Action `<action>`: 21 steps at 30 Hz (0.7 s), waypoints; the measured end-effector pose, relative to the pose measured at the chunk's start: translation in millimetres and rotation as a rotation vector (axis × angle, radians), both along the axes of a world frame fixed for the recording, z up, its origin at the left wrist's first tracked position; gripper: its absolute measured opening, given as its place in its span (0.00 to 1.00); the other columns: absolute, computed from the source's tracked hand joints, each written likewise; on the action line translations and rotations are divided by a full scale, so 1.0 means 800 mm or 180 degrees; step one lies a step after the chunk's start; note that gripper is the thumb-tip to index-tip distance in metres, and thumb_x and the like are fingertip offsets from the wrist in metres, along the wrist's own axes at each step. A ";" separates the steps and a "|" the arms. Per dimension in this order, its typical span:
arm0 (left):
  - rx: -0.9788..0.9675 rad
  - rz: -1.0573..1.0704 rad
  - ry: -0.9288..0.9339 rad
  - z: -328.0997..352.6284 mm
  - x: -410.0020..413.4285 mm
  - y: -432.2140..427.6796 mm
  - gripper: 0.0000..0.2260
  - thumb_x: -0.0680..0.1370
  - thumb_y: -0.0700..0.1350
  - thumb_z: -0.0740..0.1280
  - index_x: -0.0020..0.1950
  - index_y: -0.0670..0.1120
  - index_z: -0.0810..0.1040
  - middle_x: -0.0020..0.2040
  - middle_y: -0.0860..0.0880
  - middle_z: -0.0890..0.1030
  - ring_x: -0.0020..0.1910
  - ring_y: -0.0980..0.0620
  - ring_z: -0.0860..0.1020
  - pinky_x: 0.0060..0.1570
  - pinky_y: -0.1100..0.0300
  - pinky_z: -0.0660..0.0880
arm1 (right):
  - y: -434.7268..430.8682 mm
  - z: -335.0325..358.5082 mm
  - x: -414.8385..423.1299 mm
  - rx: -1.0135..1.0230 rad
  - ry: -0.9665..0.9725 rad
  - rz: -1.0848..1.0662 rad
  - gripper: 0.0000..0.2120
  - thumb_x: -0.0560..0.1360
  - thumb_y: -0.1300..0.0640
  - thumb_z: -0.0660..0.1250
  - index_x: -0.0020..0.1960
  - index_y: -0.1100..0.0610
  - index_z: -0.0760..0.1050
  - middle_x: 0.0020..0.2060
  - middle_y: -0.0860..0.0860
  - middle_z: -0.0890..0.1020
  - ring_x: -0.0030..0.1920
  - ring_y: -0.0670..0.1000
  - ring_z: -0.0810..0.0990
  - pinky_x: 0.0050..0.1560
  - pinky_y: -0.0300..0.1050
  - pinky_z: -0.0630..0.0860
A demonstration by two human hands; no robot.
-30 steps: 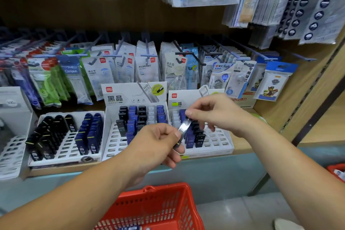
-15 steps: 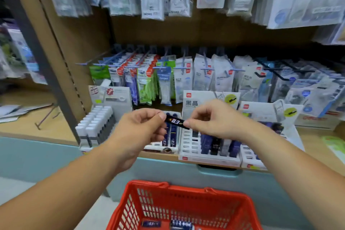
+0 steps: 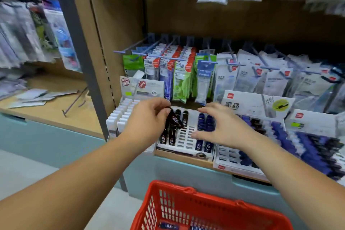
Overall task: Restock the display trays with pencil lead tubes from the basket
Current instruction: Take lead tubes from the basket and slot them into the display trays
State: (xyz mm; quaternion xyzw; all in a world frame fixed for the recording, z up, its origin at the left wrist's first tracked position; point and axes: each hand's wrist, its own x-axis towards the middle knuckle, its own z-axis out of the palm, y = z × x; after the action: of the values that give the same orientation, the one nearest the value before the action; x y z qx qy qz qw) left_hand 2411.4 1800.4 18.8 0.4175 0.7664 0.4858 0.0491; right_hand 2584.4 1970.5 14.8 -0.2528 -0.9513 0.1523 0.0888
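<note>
Red basket (image 3: 186, 191), lower centre: 2 tubes (image 3: 169, 226) visible. Left hand (image 3: 147, 119) fingers pinch 1 black lead tube (image 3: 175, 120) over white tray (image 3: 183, 144); right hand (image 3: 225, 127) fingers spread.

The right hand (image 3: 222, 127) lets go and spreads open; the left hand (image 3: 147, 119) alone now pinches the black lead tube (image 3: 175, 120), lowered over the white tray (image 3: 186, 135).

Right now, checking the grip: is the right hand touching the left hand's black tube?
Apart: head view shows white tray between right hand and tube.
</note>
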 end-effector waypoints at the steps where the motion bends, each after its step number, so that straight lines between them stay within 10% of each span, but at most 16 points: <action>1: -0.0008 -0.0049 0.0069 0.001 0.000 0.011 0.08 0.82 0.42 0.69 0.59 0.48 0.84 0.45 0.56 0.84 0.45 0.61 0.82 0.53 0.65 0.79 | 0.004 -0.002 -0.002 0.0035 -0.0100 -0.0020 0.55 0.60 0.17 0.62 0.78 0.47 0.66 0.73 0.46 0.69 0.74 0.49 0.66 0.74 0.52 0.67; 21: -0.1272 -0.0954 0.1127 -0.004 -0.030 0.085 0.08 0.81 0.43 0.71 0.58 0.50 0.87 0.55 0.54 0.86 0.54 0.56 0.82 0.59 0.64 0.76 | 0.027 -0.008 -0.008 0.0243 -0.0353 -0.0011 0.59 0.54 0.16 0.61 0.78 0.48 0.67 0.66 0.44 0.72 0.69 0.48 0.68 0.66 0.57 0.74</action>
State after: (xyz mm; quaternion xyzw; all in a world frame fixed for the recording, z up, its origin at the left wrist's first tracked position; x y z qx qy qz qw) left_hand 2387.1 1868.3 15.7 0.5861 0.7733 0.2324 0.0670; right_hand 2578.1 1992.2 8.3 -0.2590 -0.9594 0.1015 0.0458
